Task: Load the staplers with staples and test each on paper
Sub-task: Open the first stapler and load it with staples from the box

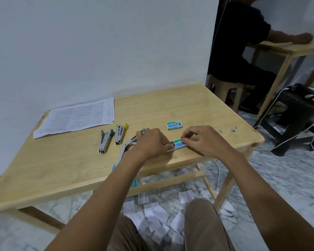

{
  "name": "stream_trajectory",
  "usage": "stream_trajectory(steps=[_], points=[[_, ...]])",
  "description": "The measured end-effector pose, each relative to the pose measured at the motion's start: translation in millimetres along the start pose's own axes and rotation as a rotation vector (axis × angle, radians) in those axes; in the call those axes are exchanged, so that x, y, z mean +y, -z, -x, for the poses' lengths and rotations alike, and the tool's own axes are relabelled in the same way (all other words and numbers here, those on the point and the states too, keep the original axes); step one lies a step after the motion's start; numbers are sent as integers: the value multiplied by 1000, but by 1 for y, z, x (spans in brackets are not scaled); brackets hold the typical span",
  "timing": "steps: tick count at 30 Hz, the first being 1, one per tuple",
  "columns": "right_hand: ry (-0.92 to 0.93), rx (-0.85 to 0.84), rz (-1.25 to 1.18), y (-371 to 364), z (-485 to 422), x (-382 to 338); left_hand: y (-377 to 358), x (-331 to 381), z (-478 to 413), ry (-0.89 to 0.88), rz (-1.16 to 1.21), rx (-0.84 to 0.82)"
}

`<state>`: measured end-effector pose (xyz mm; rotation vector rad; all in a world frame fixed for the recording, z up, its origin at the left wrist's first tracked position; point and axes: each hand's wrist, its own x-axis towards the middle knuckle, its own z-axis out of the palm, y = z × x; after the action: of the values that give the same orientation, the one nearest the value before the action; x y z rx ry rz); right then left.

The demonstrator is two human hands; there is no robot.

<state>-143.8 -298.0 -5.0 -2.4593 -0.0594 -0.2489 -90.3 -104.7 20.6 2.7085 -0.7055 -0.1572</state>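
Note:
A green and blue staple box (179, 143) lies near the table's front edge, its white inner tray slid out toward the left. My left hand (150, 142) holds the tray end of the box. My right hand (201, 140) pinches the box's sleeve at its far edge. An opened stapler (124, 151) with blue ends lies just left of my left hand, partly hidden under it. Two more staplers lie further left, one teal-ended (105, 140), one yellow-ended (120, 132). A second staple box (174, 125) sits behind. Printed paper sheets (76, 117) lie at the back left.
The wooden table (62, 169) stands against a white wall. Loose staple bits (232, 130) lie at its right edge. Paper scraps (158, 218) litter the floor beneath. Another person (239, 51) sits at a second table at the right, near a black stool (297, 115) with cables.

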Motion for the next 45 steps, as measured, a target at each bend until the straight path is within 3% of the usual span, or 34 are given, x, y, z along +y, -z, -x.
stream_trajectory(steps=[5,7,12,16,24,33,35,40,45], points=[[79,97,-86,0,-4,-2,8,-21,11,42,228,298],[66,124,-140,-1,-6,-6,9,-36,15,106,182,392],[29,144,-328,-9,-9,-22,6,-60,17,256,-95,203],[6,125,-474,-21,-10,-34,6,-65,10,293,-96,214],[44,139,-485,-31,-14,-56,11,-59,-7,386,-109,183],[31,109,-625,-40,-13,-73,27,-67,-22,404,-100,40],[-5,113,-713,-42,-14,-77,31,-74,-16,349,8,64],[-59,156,-913,-50,-24,-95,45,-78,20,121,773,76],[-35,150,-976,-61,-37,-117,40,-96,33,118,1221,2]])
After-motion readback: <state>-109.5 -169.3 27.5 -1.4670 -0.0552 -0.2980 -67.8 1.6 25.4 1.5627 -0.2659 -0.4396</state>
